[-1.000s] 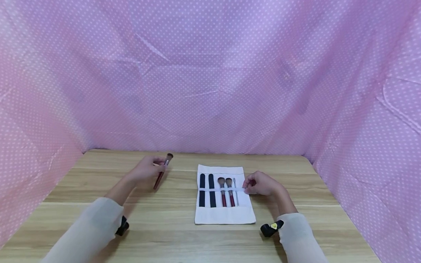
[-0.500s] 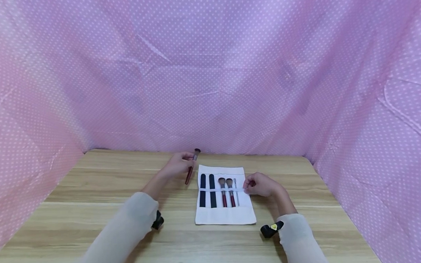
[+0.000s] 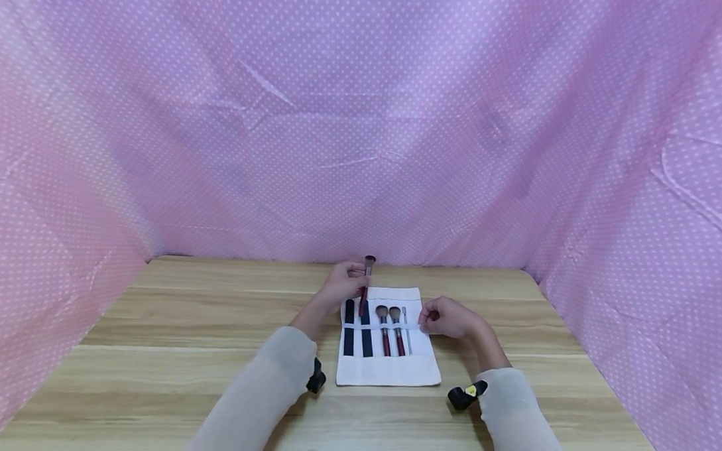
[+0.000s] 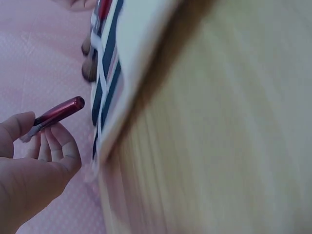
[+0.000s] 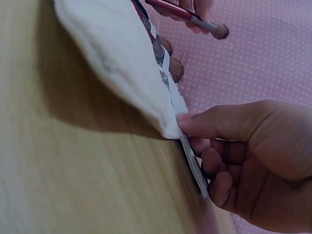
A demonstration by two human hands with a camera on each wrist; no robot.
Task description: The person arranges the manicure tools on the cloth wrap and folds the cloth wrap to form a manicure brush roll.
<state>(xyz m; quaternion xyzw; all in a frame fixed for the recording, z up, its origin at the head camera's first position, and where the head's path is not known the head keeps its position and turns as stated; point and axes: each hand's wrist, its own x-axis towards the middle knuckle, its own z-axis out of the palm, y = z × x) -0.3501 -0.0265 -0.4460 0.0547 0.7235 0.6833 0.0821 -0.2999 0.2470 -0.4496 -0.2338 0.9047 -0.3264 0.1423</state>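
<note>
My left hand [image 3: 341, 284] pinches a makeup brush [image 3: 364, 296] with a dark red handle, its bristles pointing up and away. In the head view the brush overlaps the top left part of a white cloth brush case [image 3: 387, 372]. At the case's right edge, my right hand [image 3: 450, 316] pinches the white elastic band [image 5: 176, 100] and cloth edge between thumb and fingers. Under the band lie two black flat strips [image 3: 349, 342] with rounded ends, two red-handled makeup brushes [image 3: 399, 344] and a slim metal tool [image 3: 409, 340].
The case lies open on a wood-grain table [image 3: 163, 365]. A pink polka-dot cloth [image 3: 358, 152] hangs behind the table and along both sides. Small black wrist cameras [image 3: 460, 397] sit at the sleeves.
My left hand has carried the makeup brush rightward from the left part of the table to over the case's left half. My right hand has stayed at the case's right edge.
</note>
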